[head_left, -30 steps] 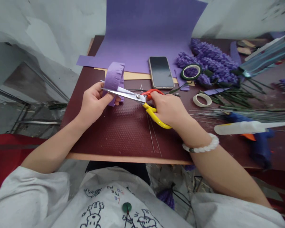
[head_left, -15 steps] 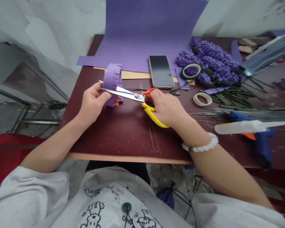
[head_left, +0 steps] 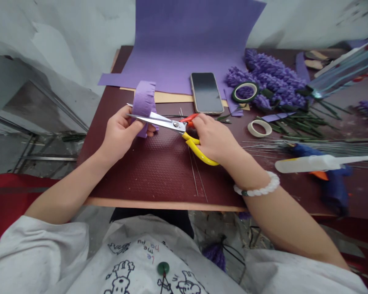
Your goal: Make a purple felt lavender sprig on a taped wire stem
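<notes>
My left hand [head_left: 121, 132] pinches a folded strip of purple crepe paper [head_left: 143, 102] that loops upward above the dark red table [head_left: 159, 175]. My right hand [head_left: 214, 139] grips scissors [head_left: 171, 122] with a red and a yellow handle. Their steel blades lie across the strip just above my left thumb, nearly closed on the paper. The strip's upper edge shows a row of short cuts.
A large purple sheet [head_left: 190, 45] lies at the back, a phone [head_left: 206, 92] on it. To the right are purple paper flowers [head_left: 272, 77], two tape rolls [head_left: 246, 92], green stems, thin wires [head_left: 196, 175] and a blue glue gun [head_left: 322, 167].
The scissors and strip shifted slightly left and up. The blades have closed a little further on the paper. Both hands keep their grips.
</notes>
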Demonstrator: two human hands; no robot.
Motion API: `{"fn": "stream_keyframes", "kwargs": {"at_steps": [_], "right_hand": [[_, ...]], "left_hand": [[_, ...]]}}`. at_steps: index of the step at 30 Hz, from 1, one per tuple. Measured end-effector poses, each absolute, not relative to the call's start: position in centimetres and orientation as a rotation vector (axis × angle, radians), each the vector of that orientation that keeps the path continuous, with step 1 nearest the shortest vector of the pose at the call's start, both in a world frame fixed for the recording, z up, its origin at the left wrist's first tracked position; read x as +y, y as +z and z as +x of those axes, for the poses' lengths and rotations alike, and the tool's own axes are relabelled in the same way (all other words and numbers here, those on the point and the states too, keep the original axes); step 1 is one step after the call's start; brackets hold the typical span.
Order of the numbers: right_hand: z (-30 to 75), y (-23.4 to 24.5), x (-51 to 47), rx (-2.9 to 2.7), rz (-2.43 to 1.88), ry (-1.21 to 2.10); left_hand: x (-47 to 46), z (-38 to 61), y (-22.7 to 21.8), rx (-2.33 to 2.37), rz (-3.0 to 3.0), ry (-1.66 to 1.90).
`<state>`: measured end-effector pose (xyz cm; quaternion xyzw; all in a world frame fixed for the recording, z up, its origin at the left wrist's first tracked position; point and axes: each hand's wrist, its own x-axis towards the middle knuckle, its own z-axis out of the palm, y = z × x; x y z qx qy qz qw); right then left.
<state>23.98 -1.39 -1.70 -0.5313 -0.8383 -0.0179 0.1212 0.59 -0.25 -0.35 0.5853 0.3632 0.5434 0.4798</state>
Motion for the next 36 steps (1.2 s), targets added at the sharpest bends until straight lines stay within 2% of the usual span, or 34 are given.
{"fn": "stream_keyframes", "kwargs": {"at_steps": [22, 30, 36], "right_hand": [[23.2, -0.7, -1.5, -2.459, -1.782, -0.051], [24.1, -2.2, -1.4, -2.467, -1.519, -0.123], [24.0, -2.0, -1.4, -2.448, -1.535, -0.068]], "left_hand": [[-0.5, 0.6, -0.2, 0.900, 1.426, 1.330], [-0.3, 0.3, -0.3, 0.839, 1.475, 1.345], [-0.4, 0.5, 0.0, 0.946, 1.473, 1.324]]}}
